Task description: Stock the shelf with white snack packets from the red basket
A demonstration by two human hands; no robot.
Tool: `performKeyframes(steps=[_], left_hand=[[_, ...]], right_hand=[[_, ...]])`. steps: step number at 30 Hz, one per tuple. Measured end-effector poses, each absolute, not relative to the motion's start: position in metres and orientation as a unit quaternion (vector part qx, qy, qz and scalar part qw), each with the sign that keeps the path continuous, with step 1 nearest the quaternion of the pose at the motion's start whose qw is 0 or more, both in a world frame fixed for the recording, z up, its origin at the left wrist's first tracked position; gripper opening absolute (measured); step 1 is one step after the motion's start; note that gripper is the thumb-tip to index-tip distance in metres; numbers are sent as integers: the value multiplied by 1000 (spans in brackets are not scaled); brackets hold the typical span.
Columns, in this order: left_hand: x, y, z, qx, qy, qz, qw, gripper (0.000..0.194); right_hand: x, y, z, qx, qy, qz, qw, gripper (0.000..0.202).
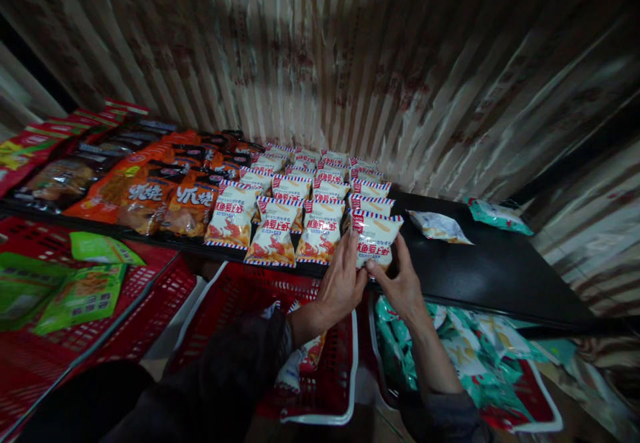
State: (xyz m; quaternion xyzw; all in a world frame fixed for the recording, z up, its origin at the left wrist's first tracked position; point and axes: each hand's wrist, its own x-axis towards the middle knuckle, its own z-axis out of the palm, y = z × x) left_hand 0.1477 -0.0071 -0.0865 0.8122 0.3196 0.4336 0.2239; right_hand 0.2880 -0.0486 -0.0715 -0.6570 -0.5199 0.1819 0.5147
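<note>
Head view: a striped backdrop point(320, 76) stands beyond the left hand point(343, 281) and right hand point(404, 284). A black shelf point(495, 273) extends rightward from them. Below the left hand sits a red basket point(343, 366), partly obstructed by the left sleeve point(230, 369); below the right, a second red basket point(533, 389) holds teal packets point(465, 346). White snack bags point(273, 233) crowd the space left of and behind the hands; orange packets point(150, 196) lie further left. Both hands grasp one white bag point(376, 235) between them, at its row's near end. A loose bag point(437, 226) lies right of the right hand.
</note>
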Motion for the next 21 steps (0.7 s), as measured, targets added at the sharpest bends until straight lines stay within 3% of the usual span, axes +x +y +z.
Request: performKeyframes(steps=[5,10,15,21], left_hand=[[148,-9,-91,810,321,434,230,74],[138,-17,-91,820,316,430,208,73],[110,-8,-83,827,338,438,98,60],[93,27,-69,798,415,436,27,43]], right_hand=[[283,-48,-77,-649,-559,35,515,98],[276,-47,-77,-625,-612,-127,467,80],[272,-48,-82,-635,-613,-120,456,69],[274,-49,-87,-658,-603,-77,444,77]])
